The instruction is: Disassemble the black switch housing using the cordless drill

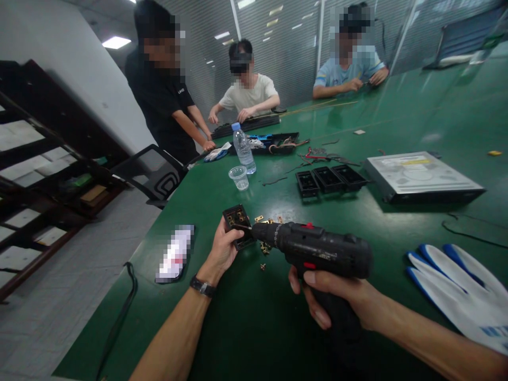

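My left hand [222,247] grips a small black plastic box [239,241] with brass pieces inside, its open side turned toward the drill. In my right hand [337,296] is a black cordless drill [325,248] with red details, held by its handle. The drill's thin bit points left into the box near my left thumb; whether the tip touches a screw cannot be made out. Small brass parts [265,246] lie scattered on the green table [254,328], partly behind the drill's chuck.
Beyond my hands stand a plastic cup [239,179], a water bottle [243,149] and black plastic boxes [327,180]. A flat silver-black device [423,177] and white-blue gloves [456,291] lie right, a phone [175,254] left. Three people are across the table.
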Motion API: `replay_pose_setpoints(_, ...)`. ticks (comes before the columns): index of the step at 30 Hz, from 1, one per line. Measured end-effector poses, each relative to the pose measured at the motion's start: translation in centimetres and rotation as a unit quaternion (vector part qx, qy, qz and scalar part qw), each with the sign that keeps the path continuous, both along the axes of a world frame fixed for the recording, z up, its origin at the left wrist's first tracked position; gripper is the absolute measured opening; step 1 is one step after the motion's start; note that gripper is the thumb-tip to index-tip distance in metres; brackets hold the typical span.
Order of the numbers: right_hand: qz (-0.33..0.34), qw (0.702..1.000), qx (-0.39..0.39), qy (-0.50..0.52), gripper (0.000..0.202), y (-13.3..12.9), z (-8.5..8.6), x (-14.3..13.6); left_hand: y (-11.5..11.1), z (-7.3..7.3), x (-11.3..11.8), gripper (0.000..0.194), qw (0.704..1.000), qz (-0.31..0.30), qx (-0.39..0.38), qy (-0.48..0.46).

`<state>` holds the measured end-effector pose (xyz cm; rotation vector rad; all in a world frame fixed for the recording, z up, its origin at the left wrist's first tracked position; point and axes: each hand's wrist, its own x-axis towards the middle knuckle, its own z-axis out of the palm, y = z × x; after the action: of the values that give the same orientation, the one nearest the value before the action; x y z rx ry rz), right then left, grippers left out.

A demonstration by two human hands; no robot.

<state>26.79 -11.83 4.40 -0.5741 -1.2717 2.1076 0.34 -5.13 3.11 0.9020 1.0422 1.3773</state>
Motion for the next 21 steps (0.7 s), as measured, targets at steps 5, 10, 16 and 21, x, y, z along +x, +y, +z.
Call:
replay_pose_setpoints(5, -0.006, 1.0, 0.007, -0.006, 0.031, 0.01, -0.23, -0.03, -0.02, -0.32, 0.2, 0.052, 1.0, -0.008, 0.012, 0.017)
replay_pose_setpoints(10, -0.008, 1.0, 0.002, -0.004, 0.031, 0.12, -0.45, -0.01, -0.21, -0.26, 0.47, 0.046, 0.999, -0.016, 0.018, 0.036)
replay_pose_setpoints(16, -0.004, 1.0, -0.006, -0.007, 0.03, 0.26, -0.61, -0.07, -0.28, -0.1, 0.64, 0.045, 0.999, -0.029, 0.013, 0.041)
replay_pose_setpoints(21, -0.006, 1.0, -0.01, 0.0, 0.031, 0.22, -0.64, -0.3, -0.08, -0.42, 0.6, 0.049, 0.999, -0.013, 0.012, 0.046)
